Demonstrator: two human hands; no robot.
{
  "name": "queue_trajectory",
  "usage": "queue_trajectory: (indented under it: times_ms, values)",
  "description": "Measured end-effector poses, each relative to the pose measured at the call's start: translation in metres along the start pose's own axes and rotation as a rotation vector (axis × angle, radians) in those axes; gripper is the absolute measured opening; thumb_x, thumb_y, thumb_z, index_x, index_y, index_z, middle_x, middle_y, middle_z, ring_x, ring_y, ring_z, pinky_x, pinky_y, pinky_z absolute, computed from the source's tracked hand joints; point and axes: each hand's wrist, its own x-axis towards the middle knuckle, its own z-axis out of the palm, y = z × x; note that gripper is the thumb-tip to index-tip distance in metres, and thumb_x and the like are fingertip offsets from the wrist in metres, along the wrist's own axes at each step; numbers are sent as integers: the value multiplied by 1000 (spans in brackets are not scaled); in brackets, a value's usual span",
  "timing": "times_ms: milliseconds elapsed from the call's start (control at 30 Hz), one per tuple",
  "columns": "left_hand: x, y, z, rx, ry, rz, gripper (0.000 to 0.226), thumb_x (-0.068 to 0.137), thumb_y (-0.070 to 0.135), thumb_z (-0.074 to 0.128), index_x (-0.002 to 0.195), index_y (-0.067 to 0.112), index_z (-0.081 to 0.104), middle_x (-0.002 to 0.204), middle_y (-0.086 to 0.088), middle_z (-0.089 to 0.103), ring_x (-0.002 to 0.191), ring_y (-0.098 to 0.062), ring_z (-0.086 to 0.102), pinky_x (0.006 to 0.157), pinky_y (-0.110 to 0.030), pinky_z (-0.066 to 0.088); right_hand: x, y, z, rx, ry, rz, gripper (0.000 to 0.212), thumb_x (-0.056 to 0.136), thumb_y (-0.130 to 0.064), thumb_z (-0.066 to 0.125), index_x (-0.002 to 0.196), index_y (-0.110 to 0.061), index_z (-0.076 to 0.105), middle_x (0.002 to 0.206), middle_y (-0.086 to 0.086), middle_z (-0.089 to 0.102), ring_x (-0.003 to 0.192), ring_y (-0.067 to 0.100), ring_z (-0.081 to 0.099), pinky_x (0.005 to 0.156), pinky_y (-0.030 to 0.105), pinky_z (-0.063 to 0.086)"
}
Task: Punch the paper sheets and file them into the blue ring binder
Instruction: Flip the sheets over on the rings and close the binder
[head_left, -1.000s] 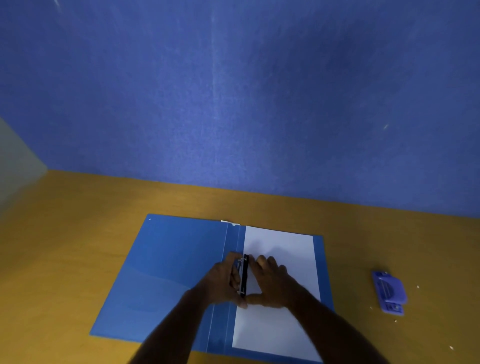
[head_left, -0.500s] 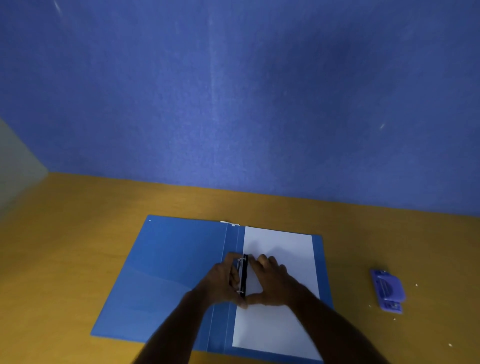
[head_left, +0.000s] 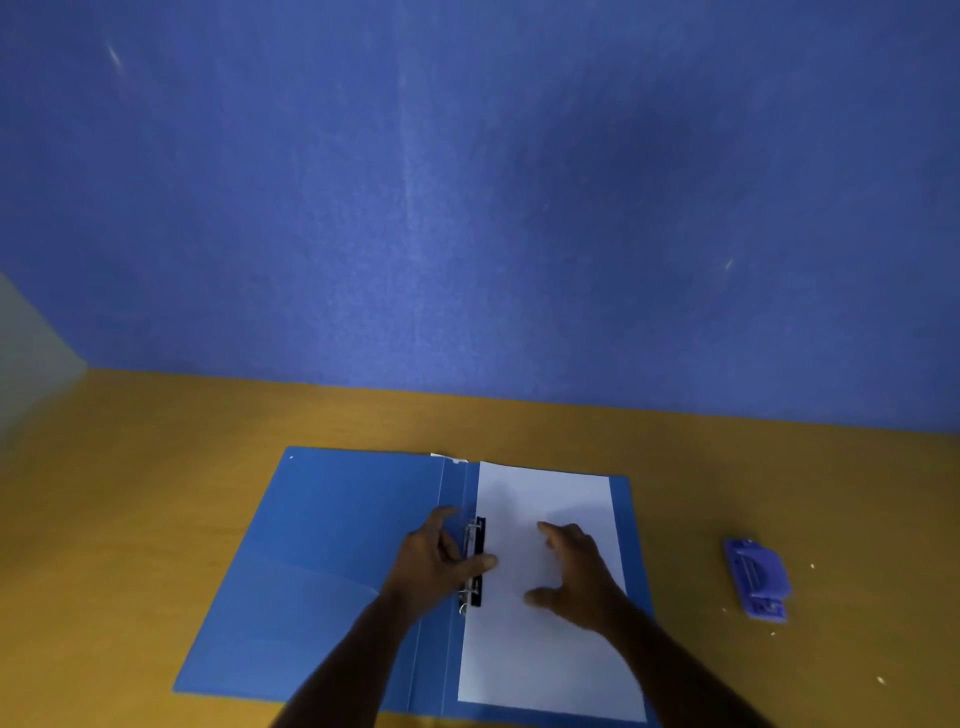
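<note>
Rightward, purple hole punch (head_left: 759, 578) on table (head_left: 156, 499), well apart from binder (head_left: 322, 545).

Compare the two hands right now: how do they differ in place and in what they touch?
The left hand sits at the ring mechanism on the binder's spine, thumb laid across its black bar; the right hand is off the mechanism, over the white paper sheet. The left hand's fingers curl by the metal rings; the right hand's fingers are spread and hold nothing. Both reach in from the near edge, over the open binder.
</note>
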Motion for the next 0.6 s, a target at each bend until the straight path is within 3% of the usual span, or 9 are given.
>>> queue_trajectory:
  times_ms: [200,367,600]
  values:
    - [-3,20,15,276,131,179,51,82,52,68,124,27,54,76,8,58,69,-7,58,67,-26,56,-18,27,-14,34,234,260,90,62,-48,84,138,-16,47,132,7,54,119,23,51,102,37,46]
    - [-10,42,57,335,-12,272,44,86,49,63,126,34,51,96,12,59,80,-2,58,71,-19,54,-29,33,-17,61,294,441,80,63,-52,82,126,-13,52,124,8,58,113,24,55,96,34,48]
    - [-14,44,107,371,-205,189,55,84,44,67,132,28,47,126,5,57,109,-10,56,91,-24,51,-33,31,-15,208,292,538,81,64,-45,84,128,-10,50,125,10,58,115,25,55,95,34,47]
